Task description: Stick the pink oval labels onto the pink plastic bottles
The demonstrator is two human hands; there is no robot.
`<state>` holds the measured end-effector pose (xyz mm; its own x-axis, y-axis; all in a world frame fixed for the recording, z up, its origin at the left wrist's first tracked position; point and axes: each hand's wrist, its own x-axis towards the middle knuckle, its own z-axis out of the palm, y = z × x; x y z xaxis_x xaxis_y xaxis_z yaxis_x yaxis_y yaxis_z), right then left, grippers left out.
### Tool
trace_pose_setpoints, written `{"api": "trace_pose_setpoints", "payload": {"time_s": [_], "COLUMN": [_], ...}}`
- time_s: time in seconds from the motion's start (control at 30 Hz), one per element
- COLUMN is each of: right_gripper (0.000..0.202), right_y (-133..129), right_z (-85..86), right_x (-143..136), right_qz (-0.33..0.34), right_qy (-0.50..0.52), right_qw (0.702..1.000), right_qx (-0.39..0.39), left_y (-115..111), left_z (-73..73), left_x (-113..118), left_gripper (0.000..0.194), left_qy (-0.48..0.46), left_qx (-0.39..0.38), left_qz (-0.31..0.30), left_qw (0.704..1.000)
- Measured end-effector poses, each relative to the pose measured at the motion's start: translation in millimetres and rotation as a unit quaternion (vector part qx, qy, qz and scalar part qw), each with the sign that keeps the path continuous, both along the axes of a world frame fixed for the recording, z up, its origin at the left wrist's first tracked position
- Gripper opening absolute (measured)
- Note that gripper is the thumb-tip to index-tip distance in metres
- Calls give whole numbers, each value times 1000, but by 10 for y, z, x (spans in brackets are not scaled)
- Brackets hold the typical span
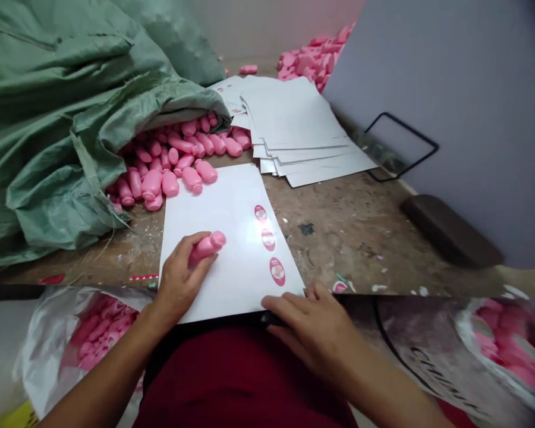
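Note:
My left hand (181, 274) is closed around a small pink bottle (208, 245), its neck pointing up and to the right. Under it lies a white sheet of stickers (223, 208), with three oval pink labels (268, 239) left along its right side. My right hand (314, 324) is at the sheet's near right corner, fingers on top and thumb below, pinching the edge. Something dark (273, 320) shows between those fingers; its kind is unclear. Two pink bottles (198, 175) rest on the sheet's far left corner.
A green sack (62, 119) spills pink bottles (173, 148) at left. Stacked white sheets (294, 119) lie farther back, near another bottle heap (312, 59). A grey panel with a black wire handle (410, 128) stands right. Bags of bottles (44, 351) (508, 345) hang below the table edge.

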<state>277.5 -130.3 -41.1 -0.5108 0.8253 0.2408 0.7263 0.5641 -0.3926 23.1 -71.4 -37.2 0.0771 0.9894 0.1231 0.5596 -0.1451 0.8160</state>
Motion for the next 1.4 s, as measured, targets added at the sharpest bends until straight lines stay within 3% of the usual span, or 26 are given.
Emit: {"api": "trace_pose_setpoints", "payload": {"time_s": [0.17,0.27,0.33,0.4,0.47,0.57,0.63,0.7,0.87,1.07,1.23,1.4], "right_gripper": [17,14,8,15,23,26,24,23,23,16,14,13], "right_y": [65,146,188,264,386,585,671,705,640,538,537,553], "right_z": [-138,-56,47,141,193,185,141,87,-10,-63,-98,-104], "right_x": [-281,-262,-175,-64,29,88,92,99,154,123,91,46], "right_qz": [1,8,-26,-81,-119,-150,-166,-182,-169,-173,-153,-155], "right_qy": [-81,-57,10,92,153,210,223,217,150,43,12,12], "right_qw": [996,998,994,977,960,947,944,944,965,981,988,988], "right_qx": [36,-37,-108,-172,-204,-193,-180,-170,-134,-78,-27,6], "left_y": [182,246,254,235,196,132,110,117,245,378,442,481], "left_z": [-83,-96,-49,39,139,252,291,307,293,164,10,12], "left_x": [-149,-196,-178,-111,-7,150,220,271,464,767,712,629], "left_gripper": [34,35,36,41,48,50,44,41,43,30,35,37], "left_qy": [-9,-23,-59,-134,-237,-369,-420,-442,-430,-406,-336,-358], "left_qx": [-8,-22,-54,-114,-200,-327,-379,-401,-374,-326,-294,-309], "left_qz": [24,22,27,34,40,57,69,67,34,-9,-44,-46], "left_qw": [1000,999,996,984,950,868,822,800,821,854,894,880]}}
